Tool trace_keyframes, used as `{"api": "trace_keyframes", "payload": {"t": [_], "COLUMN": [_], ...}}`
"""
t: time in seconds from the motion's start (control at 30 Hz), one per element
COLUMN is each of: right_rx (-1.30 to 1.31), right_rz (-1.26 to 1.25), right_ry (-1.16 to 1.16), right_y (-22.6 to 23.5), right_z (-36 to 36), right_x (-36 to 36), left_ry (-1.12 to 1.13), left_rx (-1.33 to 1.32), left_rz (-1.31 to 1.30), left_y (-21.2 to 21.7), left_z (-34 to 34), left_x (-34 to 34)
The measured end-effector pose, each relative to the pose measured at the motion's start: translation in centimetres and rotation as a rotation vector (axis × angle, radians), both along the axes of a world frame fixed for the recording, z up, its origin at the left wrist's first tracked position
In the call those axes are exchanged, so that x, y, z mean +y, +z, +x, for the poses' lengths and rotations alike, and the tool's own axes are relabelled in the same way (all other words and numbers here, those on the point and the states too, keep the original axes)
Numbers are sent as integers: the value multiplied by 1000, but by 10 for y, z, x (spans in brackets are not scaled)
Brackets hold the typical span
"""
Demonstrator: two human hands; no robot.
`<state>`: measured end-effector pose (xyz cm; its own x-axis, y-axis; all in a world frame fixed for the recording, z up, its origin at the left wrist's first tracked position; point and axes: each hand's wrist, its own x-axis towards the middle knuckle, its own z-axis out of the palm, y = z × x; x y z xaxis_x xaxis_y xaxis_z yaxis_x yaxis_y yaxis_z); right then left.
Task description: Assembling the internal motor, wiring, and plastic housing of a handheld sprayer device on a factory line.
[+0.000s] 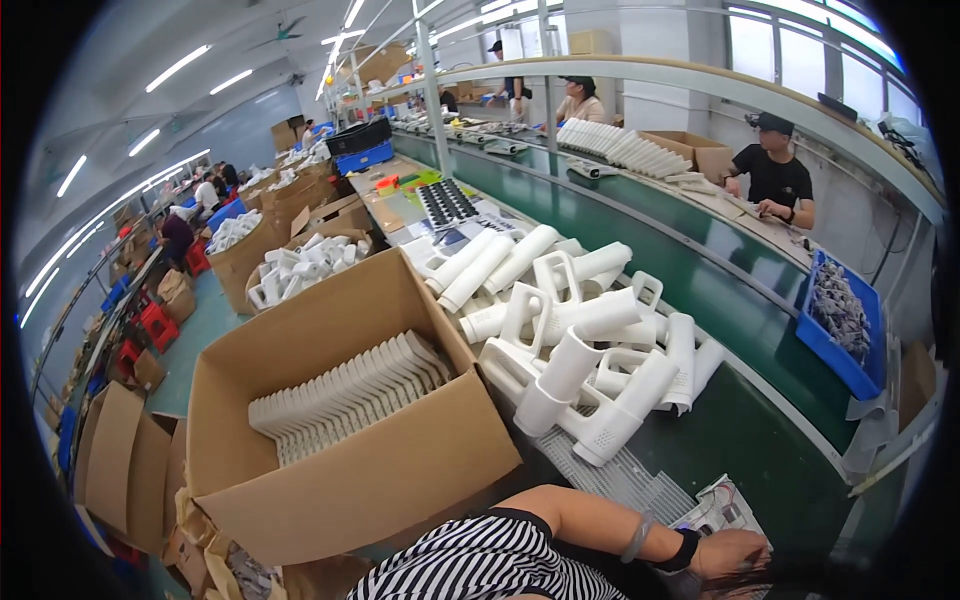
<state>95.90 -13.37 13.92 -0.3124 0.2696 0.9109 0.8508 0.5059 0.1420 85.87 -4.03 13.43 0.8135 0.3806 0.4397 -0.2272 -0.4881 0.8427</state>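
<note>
My left arm, in a black-and-white striped sleeve with a dark band and a clear coiled ring at the wrist, reaches right along the bottom. My left hand (730, 556) is closed at the near edge of a white plastic casing (722, 507) with small parts inside; its fingertips are partly hidden. Beside the casing lies a ribbed, translucent grey sheet (640, 482). Farther off is a heap of white, handled plastic housings (590, 370). Left of it, a cardboard box (350, 500) holds a row of nested white parts (350, 395). My right hand is not in view.
A green conveyor belt (690, 240) runs past the bench, under a metal-framed shelf (650, 70). A blue bin (845, 325) of small parts stands at the right. Across the belt sits a co-worker in black (775, 175). More boxes of white parts (305, 265) stand behind.
</note>
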Motion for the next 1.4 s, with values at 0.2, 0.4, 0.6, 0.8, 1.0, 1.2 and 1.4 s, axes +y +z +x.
{"api": "trace_keyframes", "payload": {"t": [0.2, 0.4, 0.6, 0.8, 1.0, 1.2, 1.4], "right_rx": [-94, 588, 260, 189, 240, 249, 297], "right_rz": [164, -478, -720, -921, -1104, -985, -1101], "right_ry": [-378, -777, -233, -180, -282, -314, -306], "right_y": [-30, 18, 38, 7, -14, -19, -18], "right_z": [4, -64, -83, -93, -93, -90, -98], "right_x": [-7, -52, -50, -43, -45, -52, -51], "left_ry": [-187, -178, -309, -561, -694, -389, -606], "left_rx": [2, 138, 69, -66, 11, 356, 185], "left_rz": [44, 24, 813, 1061, 1470, 1509, 1386], "left_y": [-6, 16, 5, -43, -85, 2, -71], "left_z": [2, 8, 49, 100, 113, 47, 107], "left_x": [10, 40, 36, -17, -38, -57, -39]}}
